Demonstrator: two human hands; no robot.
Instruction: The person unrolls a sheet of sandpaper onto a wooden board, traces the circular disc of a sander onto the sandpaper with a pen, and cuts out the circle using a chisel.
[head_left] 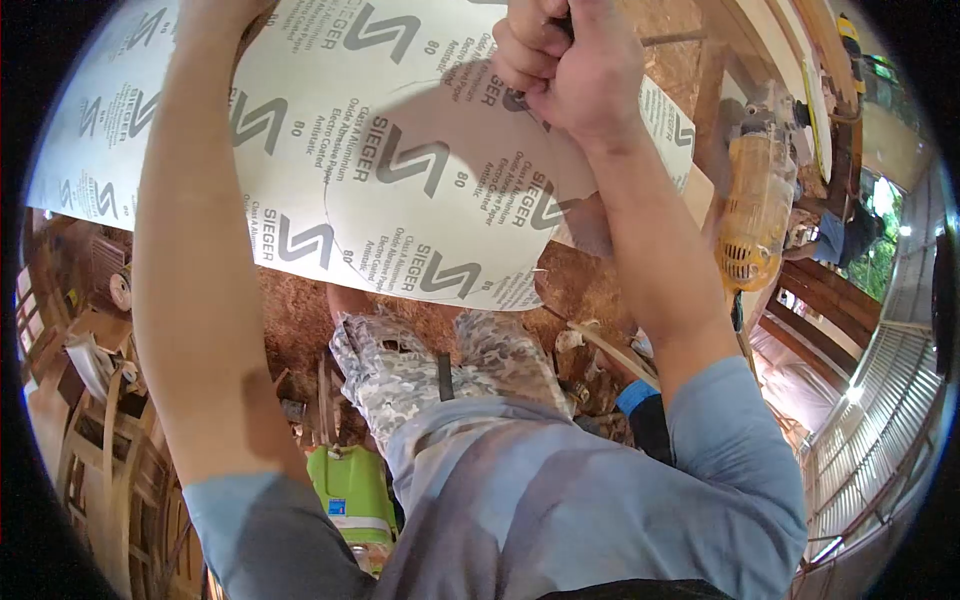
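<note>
A large sheet of abrasive paper [400, 170], printed side up with SIEGER and 80, spreads out in front of me. Curved lines run across its printed face. My right hand [575, 75] is closed in a fist above the sheet, around a dark object that the fingers mostly hide. My left hand [222, 8] is cut off by the top edge over the left part of the sheet; its fingers are out of sight. The sheet's near edge is curved and hangs over the front, above my camouflage trousers [480, 350].
A yellow power tool [755, 190] lies to the right of the sheet. A green container [350, 490] stands on the floor by my legs. Wooden frames [110, 460] are at the left, and brown dust or shavings [300, 310] lie below. Another person [850, 235] is far right.
</note>
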